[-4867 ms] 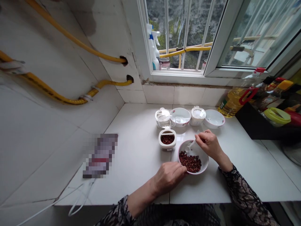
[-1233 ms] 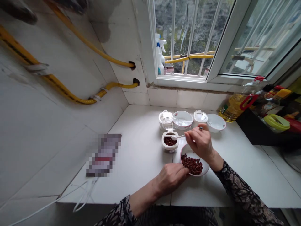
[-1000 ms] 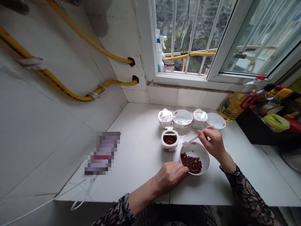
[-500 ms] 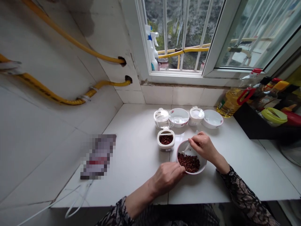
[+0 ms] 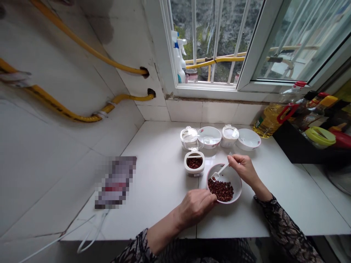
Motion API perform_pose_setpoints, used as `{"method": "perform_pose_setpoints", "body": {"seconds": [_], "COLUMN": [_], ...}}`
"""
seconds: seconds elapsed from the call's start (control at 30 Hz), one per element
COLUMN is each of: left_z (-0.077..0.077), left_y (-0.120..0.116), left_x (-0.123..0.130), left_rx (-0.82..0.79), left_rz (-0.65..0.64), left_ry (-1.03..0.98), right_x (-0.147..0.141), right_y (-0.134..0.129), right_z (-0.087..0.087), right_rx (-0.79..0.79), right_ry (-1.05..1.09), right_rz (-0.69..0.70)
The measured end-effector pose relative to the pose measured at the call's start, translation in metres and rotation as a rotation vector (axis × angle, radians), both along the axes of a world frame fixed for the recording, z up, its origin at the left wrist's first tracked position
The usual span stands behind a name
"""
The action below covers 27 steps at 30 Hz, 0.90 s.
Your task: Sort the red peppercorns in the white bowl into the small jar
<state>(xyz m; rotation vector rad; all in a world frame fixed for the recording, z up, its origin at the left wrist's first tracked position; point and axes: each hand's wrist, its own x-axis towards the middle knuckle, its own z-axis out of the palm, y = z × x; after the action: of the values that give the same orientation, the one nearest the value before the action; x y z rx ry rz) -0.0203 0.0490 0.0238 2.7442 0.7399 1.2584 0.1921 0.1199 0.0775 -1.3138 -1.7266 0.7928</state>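
Observation:
My left hand (image 5: 196,206) grips the near left rim of a white bowl (image 5: 236,182) with a pink edge. Dark red dried peppercorns (image 5: 221,190) lie in the bottom of that bowl. Between the fingers of my right hand (image 5: 243,167) is the handle of a small white spoon (image 5: 219,173); its scoop end is inside the bowl, at the edge of the peppercorns. Just left of the bowl stands a seasoning jar (image 5: 194,171) with its clear lid (image 5: 193,141) raised and similar peppercorns inside.
Behind stand two white jars (image 5: 188,133) (image 5: 229,136) and two white bowls (image 5: 209,137) (image 5: 249,139). An oil bottle (image 5: 270,117) and a black rack (image 5: 290,144) of condiments fill the right. A blurred-out flat object (image 5: 116,182) with a white cable (image 5: 93,237) lies left.
My right hand has moved slightly right and back, and more of the spoon now shows above the peppercorns. My left hand keeps its hold on the bowl. The view has shifted a little.

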Motion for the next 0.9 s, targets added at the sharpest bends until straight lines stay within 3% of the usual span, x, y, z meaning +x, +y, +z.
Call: {"method": "perform_pose_setpoints", "body": {"seconds": [0.3, 0.53, 0.7, 0.9], "left_z": [0.000, -0.001, 0.000, -0.001], "left_y": [0.001, 0.001, 0.001, 0.002], "left_x": [0.002, 0.003, 0.003, 0.004], "left_rx": [0.021, 0.041, 0.049, 0.070], "left_rz": [0.017, 0.033, 0.037, 0.041], "left_ry": [0.000, -0.012, -0.010, -0.018], "right_x": [0.001, -0.007, -0.022, -0.051], "right_y": [0.005, 0.013, 0.019, 0.014], "right_z": [-0.006, -0.003, 0.020, 0.046], "right_rx": [-0.214, -0.202, 0.036, 0.573], "right_ry": [0.222, 0.248, 0.180, -0.126], "right_rz": [-0.049, -0.074, -0.087, -0.133]}}
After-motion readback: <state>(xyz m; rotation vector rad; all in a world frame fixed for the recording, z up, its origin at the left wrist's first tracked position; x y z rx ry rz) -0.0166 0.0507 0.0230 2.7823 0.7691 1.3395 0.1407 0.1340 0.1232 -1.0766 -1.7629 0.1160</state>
